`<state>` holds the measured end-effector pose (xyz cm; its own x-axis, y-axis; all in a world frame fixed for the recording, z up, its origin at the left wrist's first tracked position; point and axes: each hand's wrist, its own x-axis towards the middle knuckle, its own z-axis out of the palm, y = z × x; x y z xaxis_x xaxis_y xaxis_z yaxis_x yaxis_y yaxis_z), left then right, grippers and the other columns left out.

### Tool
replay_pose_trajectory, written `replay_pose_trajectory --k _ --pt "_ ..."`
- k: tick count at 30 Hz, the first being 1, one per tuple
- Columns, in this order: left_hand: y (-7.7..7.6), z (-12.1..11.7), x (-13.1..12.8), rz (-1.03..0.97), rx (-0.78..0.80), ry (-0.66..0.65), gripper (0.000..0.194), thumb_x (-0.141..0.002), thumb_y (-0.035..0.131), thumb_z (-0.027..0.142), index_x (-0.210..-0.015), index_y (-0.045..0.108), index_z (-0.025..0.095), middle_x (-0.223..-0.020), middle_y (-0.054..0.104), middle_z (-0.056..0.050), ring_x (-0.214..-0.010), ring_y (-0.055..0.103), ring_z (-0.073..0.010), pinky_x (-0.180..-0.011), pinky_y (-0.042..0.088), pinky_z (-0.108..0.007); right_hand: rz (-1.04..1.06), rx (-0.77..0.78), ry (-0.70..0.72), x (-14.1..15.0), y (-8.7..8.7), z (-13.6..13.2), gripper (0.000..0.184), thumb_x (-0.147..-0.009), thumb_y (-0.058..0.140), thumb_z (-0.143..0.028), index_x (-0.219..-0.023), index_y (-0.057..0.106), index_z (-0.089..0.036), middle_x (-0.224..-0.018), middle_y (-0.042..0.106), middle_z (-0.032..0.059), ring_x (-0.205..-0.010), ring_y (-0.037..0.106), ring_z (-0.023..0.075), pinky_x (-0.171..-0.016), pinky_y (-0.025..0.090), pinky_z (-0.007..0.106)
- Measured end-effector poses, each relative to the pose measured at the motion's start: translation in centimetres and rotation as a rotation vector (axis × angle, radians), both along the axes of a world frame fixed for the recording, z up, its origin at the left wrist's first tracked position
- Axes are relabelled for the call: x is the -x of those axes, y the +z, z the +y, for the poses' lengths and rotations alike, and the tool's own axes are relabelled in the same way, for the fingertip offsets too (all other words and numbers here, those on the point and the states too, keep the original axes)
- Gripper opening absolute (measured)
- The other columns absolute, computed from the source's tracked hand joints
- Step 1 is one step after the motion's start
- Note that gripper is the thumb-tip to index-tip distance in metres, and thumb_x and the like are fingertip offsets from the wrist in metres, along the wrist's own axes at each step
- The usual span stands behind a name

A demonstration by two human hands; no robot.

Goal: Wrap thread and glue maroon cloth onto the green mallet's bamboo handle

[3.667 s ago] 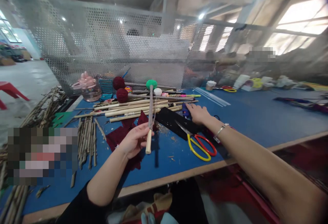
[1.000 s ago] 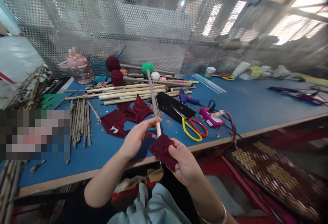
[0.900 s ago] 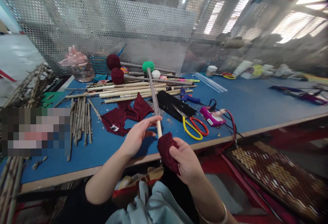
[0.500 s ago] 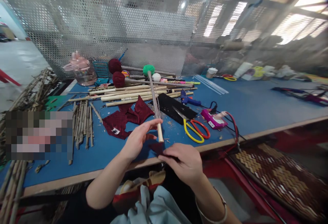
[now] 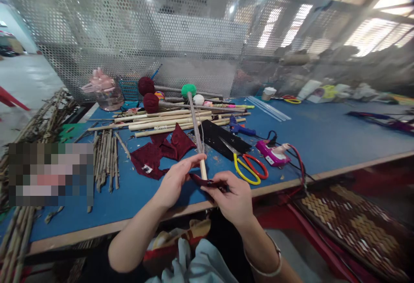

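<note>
My left hand (image 5: 172, 184) is closed around the pale lower end of a mallet-like stick (image 5: 203, 170). The stick's shaft is wrapped in grey and slants away to a green yarn ball (image 5: 189, 90) at its far end. Between the thumb and fingers of my right hand (image 5: 235, 199) is a small maroon cloth piece (image 5: 200, 181), which lies against the stick's near tip. Larger maroon cloth (image 5: 145, 155) with cut edges spreads on the blue table left of the stick. To the right, scissors (image 5: 247, 166) with yellow and red handles rest partly on black cloth (image 5: 211, 134).
Behind lie several pale sticks (image 5: 168, 123) and maroon yarn balls (image 5: 151, 102). A blue glue gun (image 5: 241, 127) and a purple power strip (image 5: 273, 153) with a cable are at right. Cut twigs (image 5: 106, 158) and a pink-lidded jar (image 5: 110, 97) are at left.
My right hand has risen slightly and brought the maroon cloth piece up against the stick's near end. My left hand keeps its hold on the stick.
</note>
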<state>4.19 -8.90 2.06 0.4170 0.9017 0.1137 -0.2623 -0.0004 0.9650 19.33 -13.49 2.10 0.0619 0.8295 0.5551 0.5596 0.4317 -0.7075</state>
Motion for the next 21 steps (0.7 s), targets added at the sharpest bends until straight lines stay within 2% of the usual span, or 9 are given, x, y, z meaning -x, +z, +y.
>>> replay_pose_trajectory --k 5,8,10,14,17,21 --pt "0.5 -0.5 0.6 0.088 -0.066 -0.051 0.047 -0.086 0.036 0.047 -0.12 0.053 0.019 -0.128 0.05 -0.008 -0.115 0.045 -0.0266 -0.084 0.041 -0.033 0.122 0.166 0.051 0.0 0.0 0.3 0.024 -0.065 0.071 -0.031 -0.075 0.052 -0.019 -0.059 0.057 -0.0029 -0.048 0.051 0.0091 -0.044 0.041 0.019" --pt "0.7 -0.9 0.9 0.145 -0.084 -0.03 0.047 -0.086 0.037 0.047 -0.121 0.052 0.02 -0.126 0.052 -0.008 -0.114 0.046 -0.0263 -0.086 0.041 -0.033 0.127 0.195 0.061 0.0 -0.3 0.5 0.028 -0.063 0.072 -0.033 -0.076 0.052 -0.02 -0.062 0.058 -0.0021 -0.05 0.052 0.0096 -0.046 0.041 0.02" --pt "0.8 -1.1 1.1 0.149 -0.085 -0.03 0.046 -0.085 0.04 0.046 -0.121 0.052 0.02 -0.124 0.053 -0.008 -0.112 0.047 -0.0263 -0.086 0.04 -0.032 0.102 0.2 0.068 -0.1 -0.6 0.7 0.028 -0.062 0.073 -0.034 -0.075 0.052 -0.02 -0.063 0.058 -0.0019 -0.051 0.051 0.0095 -0.047 0.04 0.02" --pt "0.9 -1.1 1.4 0.106 -0.056 -0.15 0.05 -0.077 0.055 0.043 -0.122 0.051 0.02 -0.123 0.053 -0.01 -0.11 0.049 -0.0276 -0.088 0.04 -0.034 0.068 0.203 0.089 -0.3 -0.8 0.9 0.026 -0.064 0.071 -0.037 -0.071 0.054 -0.019 -0.06 0.056 -0.0021 -0.051 0.048 0.0092 -0.048 0.039 0.02" --pt "0.9 -1.0 1.4 0.099 -0.028 -0.164 0.043 -0.073 0.063 0.035 -0.112 0.056 0.02 -0.123 0.052 -0.01 -0.112 0.047 -0.027 -0.089 0.039 -0.034 0.052 0.196 0.109 -0.5 -0.7 1.2 0.024 -0.065 0.07 -0.037 -0.068 0.056 -0.018 -0.056 0.053 -0.0031 -0.048 0.043 0.0079 -0.046 0.036 0.02" --pt "0.9 -0.7 1.3 0.053 0.0 -0.149 0.018 -0.071 0.066 0.023 -0.088 0.061 0.018 -0.125 0.05 -0.008 -0.12 0.04 -0.0247 -0.096 0.033 -0.034 0.027 0.18 0.132 -0.7 -0.5 1.3 0.024 -0.065 0.071 -0.037 -0.064 0.058 -0.017 -0.053 0.052 -0.0031 -0.047 0.04 0.0072 -0.046 0.035 0.019"
